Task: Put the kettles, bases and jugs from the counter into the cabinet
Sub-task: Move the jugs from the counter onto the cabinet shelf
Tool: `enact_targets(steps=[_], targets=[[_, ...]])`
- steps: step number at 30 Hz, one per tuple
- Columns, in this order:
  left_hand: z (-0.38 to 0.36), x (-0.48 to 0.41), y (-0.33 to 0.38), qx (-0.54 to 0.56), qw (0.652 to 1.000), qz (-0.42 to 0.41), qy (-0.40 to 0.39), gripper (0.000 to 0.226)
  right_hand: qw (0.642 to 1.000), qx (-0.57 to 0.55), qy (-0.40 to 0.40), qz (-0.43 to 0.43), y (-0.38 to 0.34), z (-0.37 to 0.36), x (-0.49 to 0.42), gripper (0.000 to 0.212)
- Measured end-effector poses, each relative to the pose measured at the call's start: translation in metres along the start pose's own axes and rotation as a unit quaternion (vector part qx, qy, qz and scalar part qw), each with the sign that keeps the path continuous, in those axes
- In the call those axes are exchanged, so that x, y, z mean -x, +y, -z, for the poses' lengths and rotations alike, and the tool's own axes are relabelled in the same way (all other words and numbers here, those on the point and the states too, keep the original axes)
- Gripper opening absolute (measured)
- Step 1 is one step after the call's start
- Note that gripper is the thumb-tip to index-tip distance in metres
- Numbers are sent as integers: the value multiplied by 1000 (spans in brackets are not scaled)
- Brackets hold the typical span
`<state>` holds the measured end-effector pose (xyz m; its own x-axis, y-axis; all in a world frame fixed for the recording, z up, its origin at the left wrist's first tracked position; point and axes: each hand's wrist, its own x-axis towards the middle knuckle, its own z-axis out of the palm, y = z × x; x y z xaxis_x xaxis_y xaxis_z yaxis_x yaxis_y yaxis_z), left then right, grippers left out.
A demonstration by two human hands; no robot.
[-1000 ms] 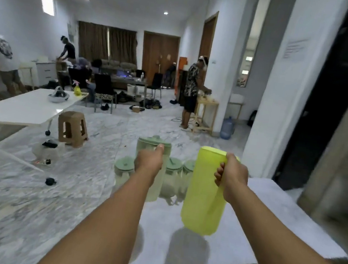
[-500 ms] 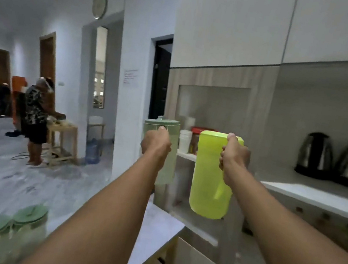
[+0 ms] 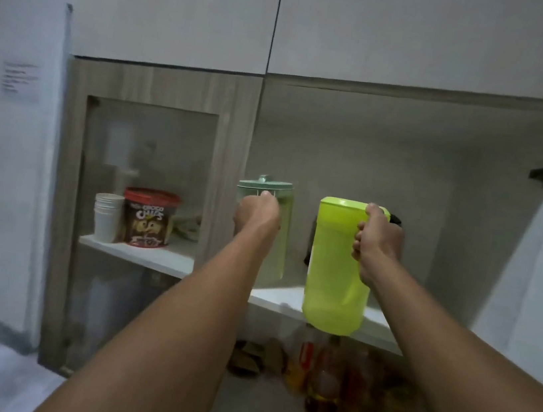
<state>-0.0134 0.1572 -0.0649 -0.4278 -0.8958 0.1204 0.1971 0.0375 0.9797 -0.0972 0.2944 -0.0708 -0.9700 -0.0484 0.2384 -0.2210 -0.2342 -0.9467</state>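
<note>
Each fist wraps a handle, left hand [image 3: 256,214] carrying the green jug [image 3: 276,238], right hand [image 3: 376,245] the yellow jug [image 3: 332,284], both upright to slide onto the cabinet shelf [image 3: 278,299]

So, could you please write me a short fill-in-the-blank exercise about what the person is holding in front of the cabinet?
1. The right hand holds a jug coloured bright ____.
2. The left hand holds a clear jug whose lid is ____.
3. On the left shelf, the stack of white cups stands to the ____ of the red-lidded tub.
4. The number of jugs already resting on a shelf is ____.

Missing words: yellow-green; green; left; zero
</note>
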Motion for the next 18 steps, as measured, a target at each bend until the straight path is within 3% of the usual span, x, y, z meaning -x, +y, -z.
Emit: enact_targets(steps=[7, 14, 18], targets=[[-79, -83, -26, -37, 999, 5, 8, 41, 999, -20, -32, -12, 41, -36, -103, 42], [-110, -185, -54, -78, 996, 19, 33, 40, 998, -19, -56, -22, 96, -117, -182, 41], [-122, -241, -77, -93, 995, 39, -4, 30, 996, -4, -74, -39, 128, -160, -223, 46]])
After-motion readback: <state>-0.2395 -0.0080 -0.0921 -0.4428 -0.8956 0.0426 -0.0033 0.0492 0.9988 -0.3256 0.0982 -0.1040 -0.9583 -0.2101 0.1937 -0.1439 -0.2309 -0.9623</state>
